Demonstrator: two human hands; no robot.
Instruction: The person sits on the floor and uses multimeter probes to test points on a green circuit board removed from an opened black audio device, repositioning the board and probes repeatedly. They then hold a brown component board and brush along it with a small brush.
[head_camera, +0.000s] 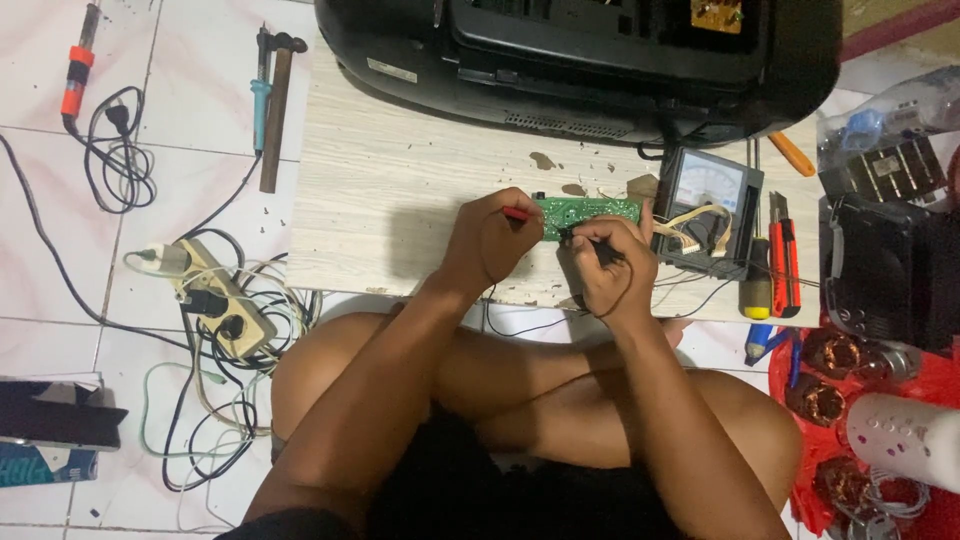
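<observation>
The left hand had its grip pinched on a red probe, the right hand on a black probe. The green circuit board lay at one o'clock from the left grip and twelve from the right, long axis three-to-nine on the tabletop; both forearms rose from six, wrists bent down, the right tip nearer.

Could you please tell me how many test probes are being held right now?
2: a red probe in the left hand and a black probe in the right hand, both at the green board.
</observation>
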